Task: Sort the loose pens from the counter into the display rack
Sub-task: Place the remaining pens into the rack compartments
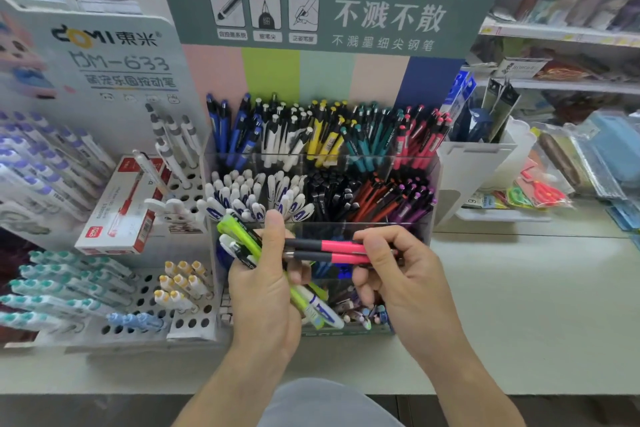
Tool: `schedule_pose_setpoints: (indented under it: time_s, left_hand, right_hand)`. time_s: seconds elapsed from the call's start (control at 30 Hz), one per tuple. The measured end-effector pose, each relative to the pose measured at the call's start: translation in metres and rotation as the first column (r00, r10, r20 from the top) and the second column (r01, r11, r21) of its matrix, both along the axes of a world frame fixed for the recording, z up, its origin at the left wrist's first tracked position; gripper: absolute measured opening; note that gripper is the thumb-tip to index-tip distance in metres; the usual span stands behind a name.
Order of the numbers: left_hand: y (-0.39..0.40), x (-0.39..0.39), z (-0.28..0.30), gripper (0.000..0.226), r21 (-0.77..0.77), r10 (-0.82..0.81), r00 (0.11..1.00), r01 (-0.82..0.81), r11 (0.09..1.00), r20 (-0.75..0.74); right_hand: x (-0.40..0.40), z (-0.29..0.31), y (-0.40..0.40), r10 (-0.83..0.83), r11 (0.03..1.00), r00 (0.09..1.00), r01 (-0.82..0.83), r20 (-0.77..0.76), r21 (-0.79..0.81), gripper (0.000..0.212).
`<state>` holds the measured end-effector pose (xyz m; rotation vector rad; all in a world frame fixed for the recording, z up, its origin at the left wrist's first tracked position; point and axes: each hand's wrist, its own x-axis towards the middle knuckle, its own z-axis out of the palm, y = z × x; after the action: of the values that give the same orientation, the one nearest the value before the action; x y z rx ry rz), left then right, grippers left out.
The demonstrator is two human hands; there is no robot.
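- Head view: the left hand [266,284] grips a mixed bundle of pens [242,239], lime and white among them, right in front of the display rack [429,191].
- The right hand [391,267] pinches two pink pens [341,251], seemingly drawing them from the bundle.
- Next, I'd guess, they go up to the pink compartment [420,139] at the back right, which looks crowded.
- The counter [536,305] lies open to the right.

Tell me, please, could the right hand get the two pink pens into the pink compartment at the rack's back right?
Probably yes: the right hand already pinches the pink pens, and nothing stands between it and the pink compartment, open at the top.
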<state>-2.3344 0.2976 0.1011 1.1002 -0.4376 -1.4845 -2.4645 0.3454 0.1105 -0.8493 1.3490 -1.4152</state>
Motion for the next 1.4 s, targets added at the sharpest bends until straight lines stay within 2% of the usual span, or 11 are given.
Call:
schedule_pose_setpoints:
  time_s: [0.17,0.4,0.53,0.6,0.67,0.83,0.97,1.1,1.23,1.33,1.4]
  left_hand:
    - [-0.002,0.001,-0.001,0.026,-0.079,-0.138,0.984,0.148,0.986,0.116]
    - [-0.001,-0.005,0.003,0.027,-0.115,-0.155,0.953,0.19,0.975,0.262]
    - [-0.005,-0.003,0.009,0.033,-0.084,-0.288,0.941,0.307,0.948,0.179]
    - [-0.006,-0.004,0.013,0.031,-0.021,-0.353,0.935,0.353,0.935,-0.018]
    - [-0.005,-0.005,0.017,0.026,0.05,-0.435,0.878,0.453,0.89,-0.202]
    - [-0.003,-0.008,0.024,0.028,0.062,-0.533,0.799,0.569,0.82,-0.279]
    - [-0.005,-0.009,0.026,0.024,0.056,-0.538,0.789,0.577,0.815,-0.295]
    - [-0.002,-0.011,0.023,0.023,0.07,-0.549,0.786,0.588,0.806,-0.284]
    - [-0.002,-0.011,0.022,0.025,0.075,-0.548,0.785,0.589,0.805,-0.289]
    - [-0.004,-0.009,0.02,0.026,0.082,-0.535,0.796,0.576,0.813,-0.283]
    - [-0.005,-0.009,0.019,0.026,0.085,-0.527,0.802,0.568,0.819,-0.281]
  right_hand:
    - [-0.02,0.014,0.0,-0.026,0.999,0.996,0.023,-0.087,-0.034,0.029]
    - [-0.018,0.02,-0.002,-0.003,0.998,0.987,-0.007,-0.16,-0.062,0.026]
    - [-0.053,0.044,-0.018,-0.141,0.978,0.964,0.1,-0.224,-0.184,0.021]
    - [-0.083,0.06,-0.033,-0.371,0.91,0.848,0.251,-0.378,-0.331,0.016]
    - [-0.112,0.073,-0.048,-0.462,0.877,0.683,0.26,-0.565,-0.403,0.01]
    - [-0.141,0.085,-0.088,-0.224,0.972,0.431,0.037,-0.874,-0.231,0.008]
    - [-0.134,0.085,-0.114,-0.063,0.988,0.207,-0.128,-0.976,-0.091,0.011]
    - [-0.12,0.079,-0.125,-0.078,0.991,0.197,-0.096,-0.977,-0.098,0.03]
    - [-0.11,0.054,-0.119,-0.333,0.943,0.119,0.027,-0.935,-0.332,0.076]
    - [-0.106,0.035,-0.117,-0.42,0.903,0.271,0.026,-0.866,-0.429,0.091]
    - [-0.108,0.023,-0.118,-0.451,0.876,0.309,-0.029,-0.838,-0.482,0.092]
